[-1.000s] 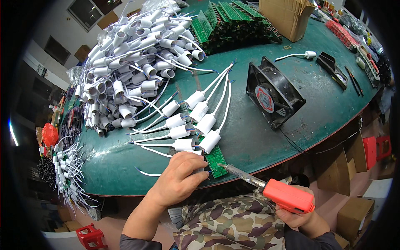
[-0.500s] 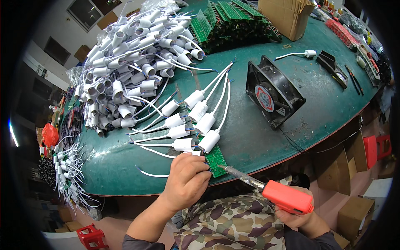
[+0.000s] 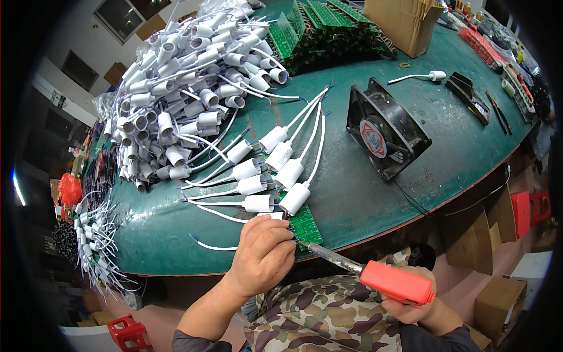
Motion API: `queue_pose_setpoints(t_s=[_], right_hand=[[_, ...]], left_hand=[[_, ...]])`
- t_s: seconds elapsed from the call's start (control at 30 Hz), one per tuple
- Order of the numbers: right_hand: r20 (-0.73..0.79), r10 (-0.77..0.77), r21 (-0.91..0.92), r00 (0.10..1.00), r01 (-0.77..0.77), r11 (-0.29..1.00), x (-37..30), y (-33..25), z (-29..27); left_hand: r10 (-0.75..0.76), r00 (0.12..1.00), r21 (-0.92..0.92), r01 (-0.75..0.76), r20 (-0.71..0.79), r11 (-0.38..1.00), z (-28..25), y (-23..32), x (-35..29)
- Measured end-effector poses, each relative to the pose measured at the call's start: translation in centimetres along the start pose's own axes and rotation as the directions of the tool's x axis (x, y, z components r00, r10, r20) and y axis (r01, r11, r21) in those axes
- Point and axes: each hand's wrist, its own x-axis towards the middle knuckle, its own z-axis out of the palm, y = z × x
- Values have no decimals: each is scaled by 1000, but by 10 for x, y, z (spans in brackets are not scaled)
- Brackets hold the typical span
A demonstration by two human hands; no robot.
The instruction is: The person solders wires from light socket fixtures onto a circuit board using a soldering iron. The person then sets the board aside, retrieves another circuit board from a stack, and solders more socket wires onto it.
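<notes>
My right hand (image 3: 413,293) is wrapped round the red handle of a soldering iron (image 3: 396,283). Its metal tip reaches the near end of a green circuit board (image 3: 305,224), close to my left fingertips. My left hand (image 3: 263,255) is closed in a pinch at the board's left edge. A white cable (image 3: 216,247) runs in under this hand; what the fingers grip is hidden. Along the board lie two rows of white cylindrical caps (image 3: 258,203) with white cables, their open ends towards it on the left side. One cap (image 3: 271,216) is partly covered by my left fingers.
A big heap of white cabled caps (image 3: 176,100) covers the table's far left. Stacked green boards (image 3: 328,23) and a cardboard box (image 3: 402,26) stand at the back. A black fan (image 3: 387,129) is right of the work; beyond it lie a black tray (image 3: 467,97) and tweezers (image 3: 498,111).
The soldering iron and my right hand have shifted left, bringing the tip nearer my left fingertips. The board's near end has swung slightly right. My left hand stays almost in place.
</notes>
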Motion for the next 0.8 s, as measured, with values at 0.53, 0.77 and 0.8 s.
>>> queue_pose_setpoints(t_s=[0.53, 0.77, 0.8], right_hand=[[100, -107, -53, 989, 113, 992, 1, 3, -5], [20, -49, -133, 999, 51, 990, -6, -4, -13], [-16, -71, -118, 997, 69, 991, -10, -3, -15]], left_hand=[[0, 1000, 2, 0, 0, 1000, 1, -1, 0], [-3, 1000, -2, 3, 2, 1000, -1, -1, -2], [1, 1000, -1, -1, 2, 1000, -1, -2, -1]])
